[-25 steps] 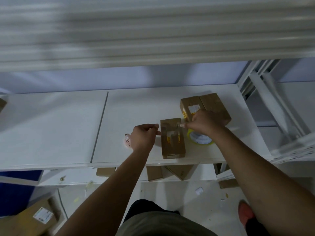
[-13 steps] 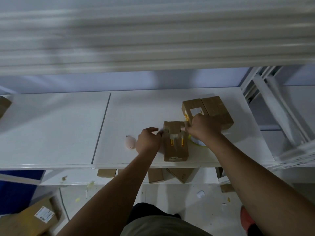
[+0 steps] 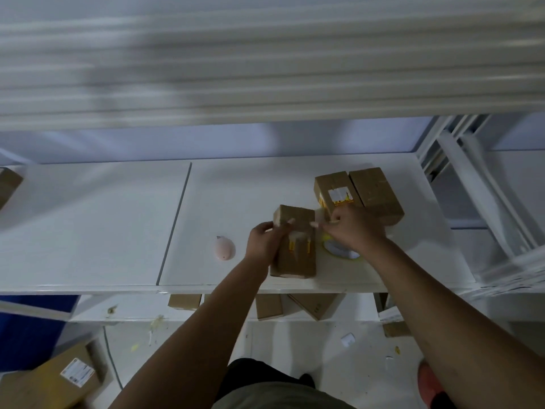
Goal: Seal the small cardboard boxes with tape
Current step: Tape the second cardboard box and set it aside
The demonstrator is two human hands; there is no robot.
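A small brown cardboard box (image 3: 295,255) lies on the white shelf (image 3: 236,196) near its front edge. My left hand (image 3: 264,240) grips the box's left side. My right hand (image 3: 351,228) pinches a strip of clear tape at the box's far right corner. A yellow-rimmed tape roll (image 3: 342,251) lies just right of the box, partly under my right wrist. Two more small boxes stand behind: one with a white label (image 3: 336,191) and a plain one (image 3: 376,194).
A pink egg-shaped object (image 3: 224,247) lies on the shelf left of my left hand. More boxes (image 3: 312,305) sit on a lower shelf. A larger labelled box (image 3: 59,376) is on the floor at lower left. A white upright frame (image 3: 472,184) bounds the right.
My left hand moved right from beside the pink object onto the box's left side. My right hand shifted slightly toward the box's far corner. The box's far end looks slightly raised.
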